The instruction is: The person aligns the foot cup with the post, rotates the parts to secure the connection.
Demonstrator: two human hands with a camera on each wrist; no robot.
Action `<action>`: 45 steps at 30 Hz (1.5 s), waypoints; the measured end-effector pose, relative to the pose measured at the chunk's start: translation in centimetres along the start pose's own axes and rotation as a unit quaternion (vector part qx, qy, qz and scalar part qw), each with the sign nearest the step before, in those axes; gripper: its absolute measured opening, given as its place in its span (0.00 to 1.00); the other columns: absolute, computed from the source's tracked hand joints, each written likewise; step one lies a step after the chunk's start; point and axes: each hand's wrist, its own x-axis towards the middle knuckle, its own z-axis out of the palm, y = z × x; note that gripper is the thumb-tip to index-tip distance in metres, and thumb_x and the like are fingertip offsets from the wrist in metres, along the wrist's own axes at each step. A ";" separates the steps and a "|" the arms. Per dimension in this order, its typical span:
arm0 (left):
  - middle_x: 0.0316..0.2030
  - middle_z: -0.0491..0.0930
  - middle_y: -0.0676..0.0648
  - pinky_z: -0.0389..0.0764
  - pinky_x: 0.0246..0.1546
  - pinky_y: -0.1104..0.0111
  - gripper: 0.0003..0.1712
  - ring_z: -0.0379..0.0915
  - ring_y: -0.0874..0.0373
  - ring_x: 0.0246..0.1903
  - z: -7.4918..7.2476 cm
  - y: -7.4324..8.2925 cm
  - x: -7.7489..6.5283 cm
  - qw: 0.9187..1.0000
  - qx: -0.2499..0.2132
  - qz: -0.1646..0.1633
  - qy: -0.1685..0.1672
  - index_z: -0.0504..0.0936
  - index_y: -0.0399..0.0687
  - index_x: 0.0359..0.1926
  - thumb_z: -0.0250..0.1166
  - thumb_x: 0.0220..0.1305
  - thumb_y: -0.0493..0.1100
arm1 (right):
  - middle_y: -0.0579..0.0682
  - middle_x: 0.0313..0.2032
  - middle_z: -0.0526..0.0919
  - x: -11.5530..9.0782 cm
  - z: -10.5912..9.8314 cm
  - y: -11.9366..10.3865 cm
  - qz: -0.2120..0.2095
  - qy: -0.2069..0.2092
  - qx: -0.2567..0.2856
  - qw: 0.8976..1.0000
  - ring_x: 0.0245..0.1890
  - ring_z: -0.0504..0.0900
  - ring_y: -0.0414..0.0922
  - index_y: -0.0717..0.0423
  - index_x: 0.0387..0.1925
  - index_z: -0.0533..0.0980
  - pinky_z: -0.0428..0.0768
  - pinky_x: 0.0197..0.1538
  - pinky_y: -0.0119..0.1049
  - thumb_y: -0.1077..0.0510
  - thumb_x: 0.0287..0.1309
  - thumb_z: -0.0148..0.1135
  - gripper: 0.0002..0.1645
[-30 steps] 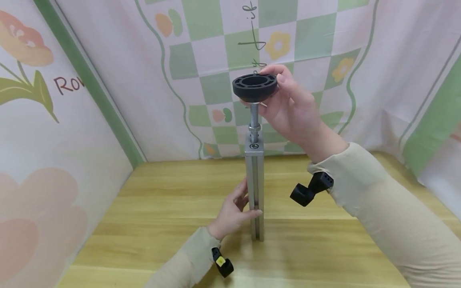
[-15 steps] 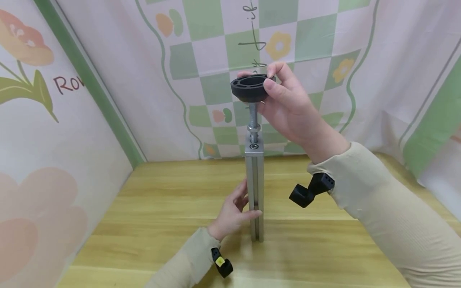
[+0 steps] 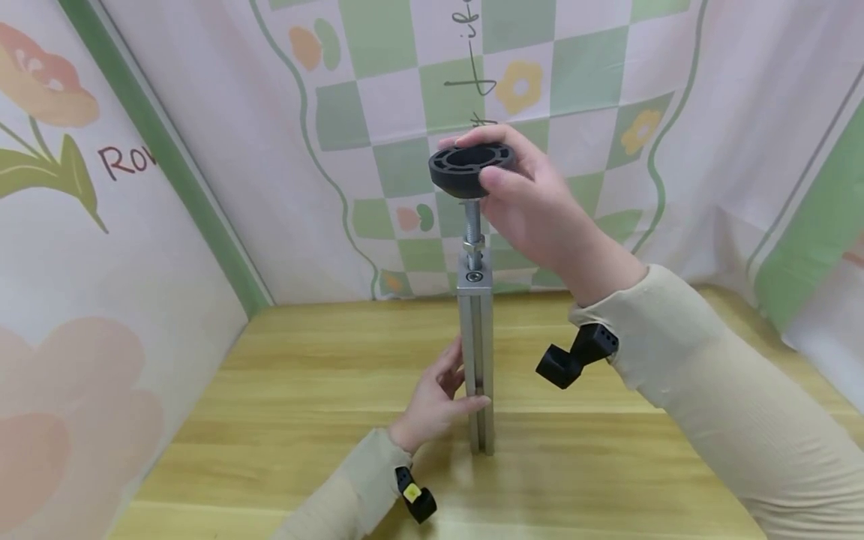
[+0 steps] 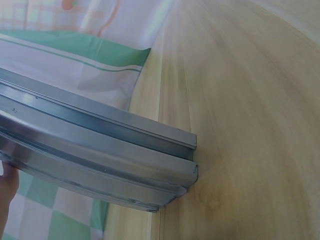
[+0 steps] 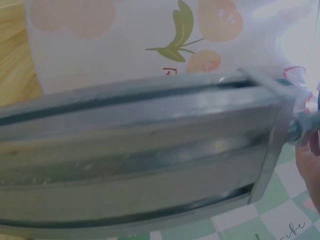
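Note:
An aluminium profile (image 3: pixel 475 337) stands upright on the wooden table, with a metal end plate (image 3: pixel 475 281) on top. Out of that plate rises a threaded rod (image 3: pixel 472 217) carrying a hex nut (image 3: pixel 474 244). A round black leveling foot (image 3: pixel 459 178) sits at the rod's upper end, its ribbed face up. My right hand (image 3: pixel 540 199) grips the foot's rim, thumb in front and fingers round the far side. Lower down, my left hand (image 3: pixel 432 401) holds the profile from the left, thumb across its front. In the left wrist view the profile's grooved lower end (image 4: pixel 172 165) meets the table.
The wooden table (image 3: pixel 304 390) spreads around the profile. Behind it hangs a checkered cloth (image 3: pixel 391 112), close beyond the right hand. A printed fabric wall (image 3: pixel 101 262) borders the left side. Each sleeve carries a black wrist mount (image 3: pixel 574 358).
My right hand has shifted its grip round the black foot, fingers and thumb now further left over the rim. The left hand and the profile stay in place.

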 end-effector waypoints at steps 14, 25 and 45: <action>0.74 0.47 0.45 0.60 0.67 0.64 0.52 0.54 0.60 0.68 -0.1 -0.4 -0.1 1.000 -0.007 -0.003 -0.002 0.45 0.44 0.74 0.64 0.53 0.24 | 0.56 0.52 0.67 -0.6 -0.7 0.0 -0.009 -0.013 0.023 1.000 0.54 0.69 0.51 0.54 0.44 0.76 0.71 0.54 0.39 0.57 0.58 0.62 0.12; 0.74 0.49 0.45 0.62 0.66 0.67 0.52 0.55 0.60 0.68 -0.3 -0.5 0.0 1.000 -0.013 0.004 -0.003 0.46 0.46 0.74 0.64 0.53 0.24 | 0.59 0.54 0.68 -0.8 -0.7 0.2 -0.018 0.045 -0.013 0.999 0.58 0.67 0.53 0.50 0.37 0.78 0.72 0.55 0.38 0.54 0.49 0.71 0.13; 0.74 0.48 0.44 0.61 0.66 0.68 0.52 0.52 0.60 0.69 -0.6 -0.6 -0.1 1.000 -0.021 0.004 0.004 0.46 0.45 0.74 0.66 0.54 0.29 | 0.52 0.46 0.74 -0.8 1.6 -0.2 -0.009 0.140 -0.172 0.975 0.50 0.74 0.47 0.46 0.33 0.77 0.73 0.52 0.31 0.72 0.57 0.53 0.16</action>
